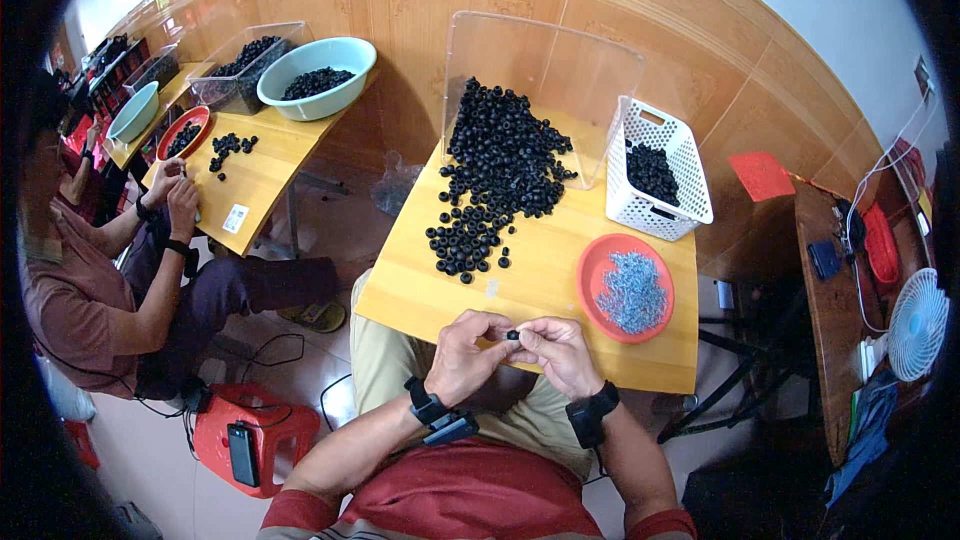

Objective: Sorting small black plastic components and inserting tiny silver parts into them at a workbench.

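Note:
At the near edge of the table, my left hand (464, 355) and my right hand (562, 354) meet with thumbs and fingers pinched together. Between their fingertips is a small black round part (513, 335), gripped from both sides. Whether a smaller piece is in the fingers too cannot be made out. Beyond my hands lies a loose heap of black ring-shaped parts (505, 155), thinning out toward me. To the right of my hands, a red plate (586, 297) holds a pile of small silvery metal pieces (632, 292).
A white perforated basket (655, 218) with more black parts stands at the back right of the yellow table (410, 290), beside a clear plastic bin (600, 50). On the left a co-worker (90, 290) sits at another table (262, 165). A red stool (225, 455) carries a phone.

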Demonstrator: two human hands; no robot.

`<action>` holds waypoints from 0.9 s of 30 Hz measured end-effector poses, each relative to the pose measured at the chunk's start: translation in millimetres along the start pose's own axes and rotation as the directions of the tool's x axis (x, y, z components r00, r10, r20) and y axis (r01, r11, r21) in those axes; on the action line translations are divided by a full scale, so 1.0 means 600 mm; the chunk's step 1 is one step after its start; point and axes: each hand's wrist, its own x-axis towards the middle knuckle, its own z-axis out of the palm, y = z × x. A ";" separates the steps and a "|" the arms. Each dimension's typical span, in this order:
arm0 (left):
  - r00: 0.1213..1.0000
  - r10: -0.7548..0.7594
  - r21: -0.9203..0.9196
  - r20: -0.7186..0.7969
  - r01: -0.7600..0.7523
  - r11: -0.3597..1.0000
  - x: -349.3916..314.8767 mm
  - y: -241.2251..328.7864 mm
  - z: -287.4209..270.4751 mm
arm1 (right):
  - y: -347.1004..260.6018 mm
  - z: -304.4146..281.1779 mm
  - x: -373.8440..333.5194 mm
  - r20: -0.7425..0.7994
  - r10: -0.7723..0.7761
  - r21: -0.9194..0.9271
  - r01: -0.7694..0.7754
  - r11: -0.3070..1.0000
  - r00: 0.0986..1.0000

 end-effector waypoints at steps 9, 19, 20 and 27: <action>0.947 0.307 0.169 0.093 -0.319 0.933 0.015 -0.001 -0.006 | -0.004 0.000 0.000 0.013 -0.096 -0.012 0.096 0.995 0.995; 0.923 0.369 0.079 0.112 -0.379 0.922 0.017 0.008 -0.001 | -0.013 -0.004 0.000 0.036 -0.034 0.102 0.030 0.994 0.999; 0.928 0.348 0.082 0.133 -0.360 0.929 0.017 0.005 -0.003 | -0.013 -0.003 0.000 0.030 -0.005 0.089 0.002 0.996 1.000; 0.977 0.195 0.089 0.083 -0.202 0.975 0.018 0.008 0.000 | -0.081 -0.023 0.019 -0.136 -0.356 -0.471 0.255 0.845 0.925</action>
